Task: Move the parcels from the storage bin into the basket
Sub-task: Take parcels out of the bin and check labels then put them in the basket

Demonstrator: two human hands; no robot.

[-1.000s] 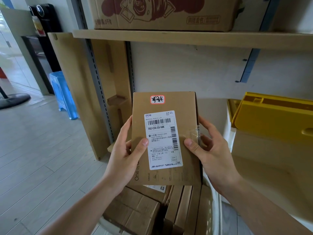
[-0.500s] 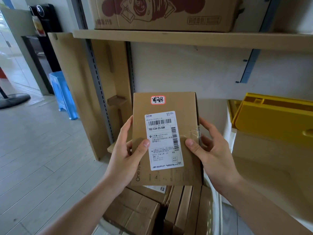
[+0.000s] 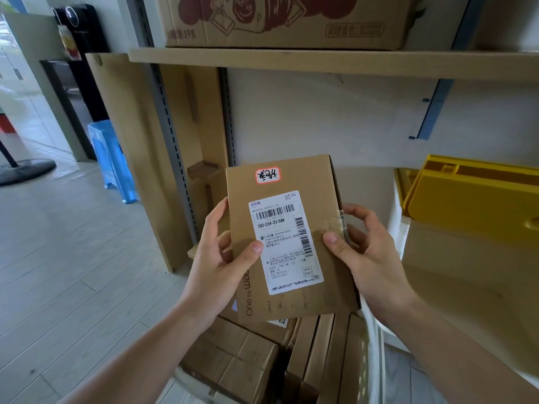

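Observation:
A flat brown cardboard parcel [image 3: 291, 182] with a white shipping label and a small red-edged sticker is held upright in front of me. My left hand [image 3: 221, 266] grips its left edge, thumb on the label. My right hand [image 3: 364, 255] grips its right edge, thumb on the taped side. Below it, several more brown parcels [image 3: 248, 360] stand packed in a white container [image 3: 370, 360]. A yellow bin [image 3: 478, 199] sits at the right on a pale surface.
A wooden shelf [image 3: 320, 64] overhead carries a large printed carton [image 3: 277, 21]. Cardboard sheets [image 3: 137, 147] lean against the shelf upright. A blue stool [image 3: 112, 158] and a fan base [image 3: 26, 170] stand on the grey floor to the left.
The parcel has tilted slightly, its top leaning left, and sits a little lower in view. Both hands keep the same hold.

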